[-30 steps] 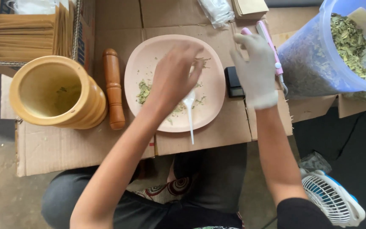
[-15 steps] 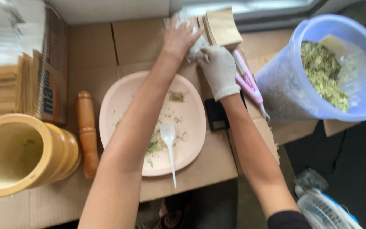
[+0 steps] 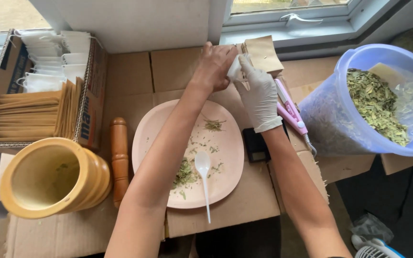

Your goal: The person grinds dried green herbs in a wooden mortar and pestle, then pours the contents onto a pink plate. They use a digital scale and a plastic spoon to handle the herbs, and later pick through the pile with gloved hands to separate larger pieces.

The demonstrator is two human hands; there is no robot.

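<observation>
Our bare left hand (image 3: 214,67) and gloved right hand (image 3: 260,93) meet at the far edge of the cardboard-covered table (image 3: 244,205), both pinching a small white sachet (image 3: 235,71) between them — just beside a stack of brown paper bags (image 3: 264,53). Nearer us lie the pink plate (image 3: 225,143) and white spoon (image 3: 203,169) — herb bits scattered around.

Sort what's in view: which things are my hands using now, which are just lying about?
In use: left hand and gloved right hand on a small white bag; brown packets beside.

Idle: pink plate, white spoon, yellow mortar, wooden pestle, blue tub.
</observation>
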